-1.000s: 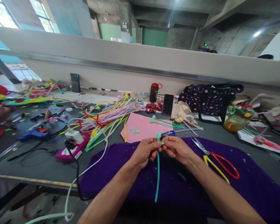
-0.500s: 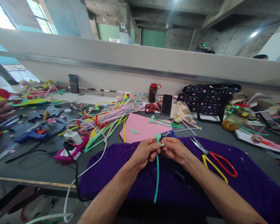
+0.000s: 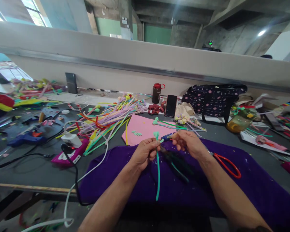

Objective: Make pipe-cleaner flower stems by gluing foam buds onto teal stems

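My left hand [image 3: 146, 153] pinches a mint-green pipe-cleaner stem [image 3: 158, 177] just below its looped green head [image 3: 156, 135]. The stem hangs down over the dark purple cloth [image 3: 106, 174]. A small pale green piece shows at my left fingertips. My right hand [image 3: 187, 143] is a little to the right, fingers bent together, overlapping the end of a blue tool with yellow marks [image 3: 168, 137]. Whether it grips that tool or a small piece is unclear. Dark pliers [image 3: 177, 164] lie on the cloth below. Red-handled scissors [image 3: 228, 166] are partly behind my right forearm.
A pink sheet [image 3: 132, 124] with small green pieces lies ahead. Beyond it are a pipe-cleaner bundle [image 3: 111, 120], a phone [image 3: 170, 105], a bottle [image 3: 156, 94] and a patterned bag [image 3: 214, 103]. A magenta power strip [image 3: 71, 158] with cables is at left.
My right hand has moved away from my left, to the right and slightly up. My left hand keeps the green stem. At the far left, another person's hand has left the view.
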Tool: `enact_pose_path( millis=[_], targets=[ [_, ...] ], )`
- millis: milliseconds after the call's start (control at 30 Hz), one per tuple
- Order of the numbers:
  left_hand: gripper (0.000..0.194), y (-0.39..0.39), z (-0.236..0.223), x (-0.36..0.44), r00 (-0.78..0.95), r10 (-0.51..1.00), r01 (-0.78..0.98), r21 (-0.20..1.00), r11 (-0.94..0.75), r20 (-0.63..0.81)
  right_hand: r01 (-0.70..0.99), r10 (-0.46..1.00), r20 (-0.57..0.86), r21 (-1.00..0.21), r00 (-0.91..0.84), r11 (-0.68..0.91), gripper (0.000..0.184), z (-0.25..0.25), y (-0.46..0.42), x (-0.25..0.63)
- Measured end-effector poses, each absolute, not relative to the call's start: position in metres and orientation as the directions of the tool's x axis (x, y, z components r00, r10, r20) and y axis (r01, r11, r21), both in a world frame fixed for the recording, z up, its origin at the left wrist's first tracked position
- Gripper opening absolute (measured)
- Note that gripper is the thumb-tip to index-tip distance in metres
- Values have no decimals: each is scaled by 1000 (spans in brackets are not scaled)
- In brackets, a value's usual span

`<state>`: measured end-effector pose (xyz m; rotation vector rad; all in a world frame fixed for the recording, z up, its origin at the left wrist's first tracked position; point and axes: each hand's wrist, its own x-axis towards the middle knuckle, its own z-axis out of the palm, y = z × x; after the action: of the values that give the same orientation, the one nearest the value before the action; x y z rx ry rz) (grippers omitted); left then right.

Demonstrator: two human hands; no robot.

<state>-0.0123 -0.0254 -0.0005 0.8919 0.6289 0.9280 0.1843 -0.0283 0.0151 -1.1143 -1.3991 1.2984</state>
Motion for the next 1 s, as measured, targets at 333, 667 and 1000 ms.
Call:
enact_pose_path(
  millis=[333, 667, 1000],
  targets=[
    [21, -21, 3, -21, 462, 880, -466, 814, 347, -110, 909, 961, 60, -313, -270, 275, 17, 6, -32, 205],
    [20, -24, 6, -21, 449, 887, -446, 833, 329, -110, 946, 937, -131, -61, -323, 318, 61, 10, -57, 182],
    [19, -25, 5, -21, 481, 872, -436, 839, 326, -89, 948, 961, -4, -166, -275, 271, 39, 8, -50, 195]
  ],
)
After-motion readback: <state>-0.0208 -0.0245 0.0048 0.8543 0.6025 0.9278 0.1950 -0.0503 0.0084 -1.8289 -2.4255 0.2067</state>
